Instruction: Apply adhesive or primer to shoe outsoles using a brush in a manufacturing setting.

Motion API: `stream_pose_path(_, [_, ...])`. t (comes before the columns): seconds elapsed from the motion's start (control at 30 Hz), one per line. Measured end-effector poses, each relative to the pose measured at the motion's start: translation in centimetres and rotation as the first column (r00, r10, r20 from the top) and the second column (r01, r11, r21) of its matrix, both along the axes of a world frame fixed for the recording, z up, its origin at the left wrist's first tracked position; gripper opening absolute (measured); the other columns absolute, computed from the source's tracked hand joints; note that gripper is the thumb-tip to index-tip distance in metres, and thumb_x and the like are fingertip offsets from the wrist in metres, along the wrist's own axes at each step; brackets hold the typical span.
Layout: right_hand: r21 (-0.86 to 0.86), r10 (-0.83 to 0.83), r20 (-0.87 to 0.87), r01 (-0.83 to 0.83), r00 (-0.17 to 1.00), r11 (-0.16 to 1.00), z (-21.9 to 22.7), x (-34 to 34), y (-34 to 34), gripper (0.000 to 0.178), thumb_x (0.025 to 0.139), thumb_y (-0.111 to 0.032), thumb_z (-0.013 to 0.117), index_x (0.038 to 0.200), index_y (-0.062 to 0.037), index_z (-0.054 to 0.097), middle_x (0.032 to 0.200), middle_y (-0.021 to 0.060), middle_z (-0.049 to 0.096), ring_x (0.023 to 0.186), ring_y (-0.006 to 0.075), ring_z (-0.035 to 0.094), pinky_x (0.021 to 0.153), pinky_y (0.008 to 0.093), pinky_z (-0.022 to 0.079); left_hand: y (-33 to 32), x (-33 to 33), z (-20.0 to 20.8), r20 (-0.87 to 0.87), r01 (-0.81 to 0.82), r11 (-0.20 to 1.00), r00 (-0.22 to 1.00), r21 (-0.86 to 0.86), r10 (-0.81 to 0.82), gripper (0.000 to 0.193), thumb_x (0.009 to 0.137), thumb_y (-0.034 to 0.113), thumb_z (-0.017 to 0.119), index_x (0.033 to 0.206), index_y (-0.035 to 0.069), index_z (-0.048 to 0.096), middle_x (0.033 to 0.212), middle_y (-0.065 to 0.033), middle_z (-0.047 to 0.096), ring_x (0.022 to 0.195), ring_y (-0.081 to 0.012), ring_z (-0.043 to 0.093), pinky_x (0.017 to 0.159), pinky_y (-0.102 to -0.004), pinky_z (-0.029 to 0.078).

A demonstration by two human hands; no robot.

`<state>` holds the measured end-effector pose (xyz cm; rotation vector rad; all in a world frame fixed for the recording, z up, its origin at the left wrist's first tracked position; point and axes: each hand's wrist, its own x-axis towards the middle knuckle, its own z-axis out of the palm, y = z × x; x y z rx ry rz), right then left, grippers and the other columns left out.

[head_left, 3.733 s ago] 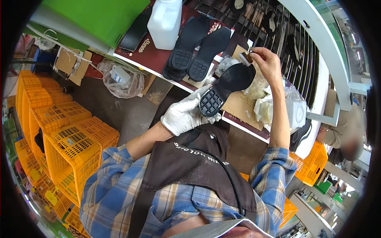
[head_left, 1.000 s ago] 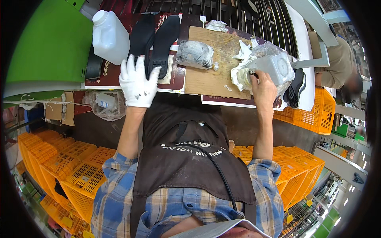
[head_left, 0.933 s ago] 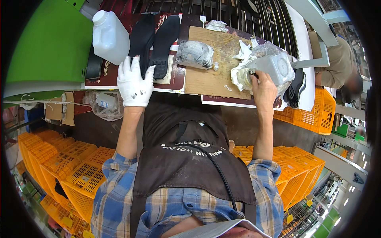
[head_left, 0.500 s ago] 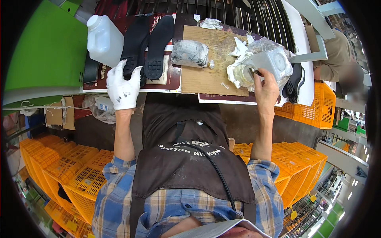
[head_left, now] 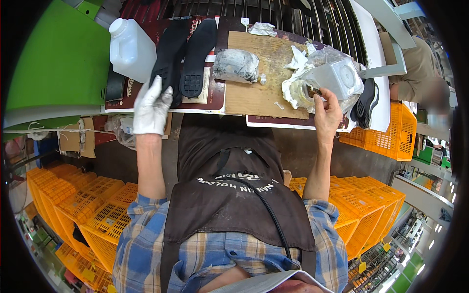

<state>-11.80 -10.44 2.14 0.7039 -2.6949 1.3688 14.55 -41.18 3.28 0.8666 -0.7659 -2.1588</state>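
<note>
My left hand (head_left: pixel 152 108), in a white glove with dark smudges, is at the near end of a black shoe sole (head_left: pixel 171 46). Its fingers and thumb close over the sole's left edge. Beside it lies a second black shoe sole (head_left: pixel 199 53) with a gridded heel. My bare right hand (head_left: pixel 328 111) pinches a small dark object (head_left: pixel 316 92) at the mouth of a clear plastic container (head_left: pixel 334 78). That container is tipped, with crumpled white wrapping round its opening. Most of what the right fingers hold is hidden inside.
A white plastic jug (head_left: pixel 131 51) stands left of the soles. A grey-smeared wrapped bundle (head_left: pixel 236 65) lies on the cardboard (head_left: pixel 266 102). More black soles (head_left: pixel 365 103) rest at the right edge. Orange crates (head_left: pixel 105 210) stack behind me; another person (head_left: pixel 420 63) is at the right.
My left hand has turned and closed on the edge of the left sole, which has shifted a little. My right hand stays at the container's mouth, its fingers slightly moved.
</note>
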Motion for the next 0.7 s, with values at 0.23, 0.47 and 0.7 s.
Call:
stream_pose_path(0.23, [-0.33, 0.068, 0.189, -0.002, 0.98, 0.944, -1.3, -0.6, -0.7, 0.024, 0.09, -0.005, 0.066, 0.112, 0.0026, 0.062, 0.086, -0.0002, 0.063, 0.071, 0.0043, 0.054, 0.064, 0.019, 0.044, 7.4, -1.4, -0.9, -0.184, 0.27, 0.951, 0.953, 0.153, -0.242, 0.047, 0.089, -0.001, 0.061, 0.132, 0.007, 0.043, 0.11, -0.0052, 0.057, 0.096, -0.0157, 0.06, 0.089, -0.0374, 0.056])
stream_pose_path(0.47, [-0.641, 0.354, 0.386, -0.029, 0.852, 0.767, 0.2, -0.4, -4.3, 0.025, 0.091, -0.002, 0.065, 0.115, 0.0019, 0.061, 0.088, 0.0, 0.063, 0.068, 0.0036, 0.052, 0.06, 0.017, 0.041, 11.6, -2.4, -1.2, -0.173, 0.538, 0.836, 0.838, 0.108, -0.517, 0.044, 0.095, 0.006, 0.056, 0.134, 0.002, 0.037, 0.119, -0.0155, 0.057, 0.094, -0.0279, 0.068, 0.075, -0.0325, 0.06])
stream_pose_path(0.7, [-0.048, 0.527, -0.305, -0.565, 0.793, 0.823, 3.0, 0.9, -12.6, 0.024, 0.083, 0.001, 0.07, 0.106, -0.0022, 0.065, 0.085, 0.0068, 0.065, 0.065, 0.0109, 0.056, 0.06, 0.0233, 0.046, 12.8, -1.8, -1.2, -0.208, 0.558, 0.826, 0.819, 0.074, -0.535, 0.057, 0.093, 0.011, 0.061, 0.142, 0.005, 0.033, 0.122, -0.0123, 0.055, 0.101, -0.0234, 0.066, 0.08, -0.0318, 0.059])
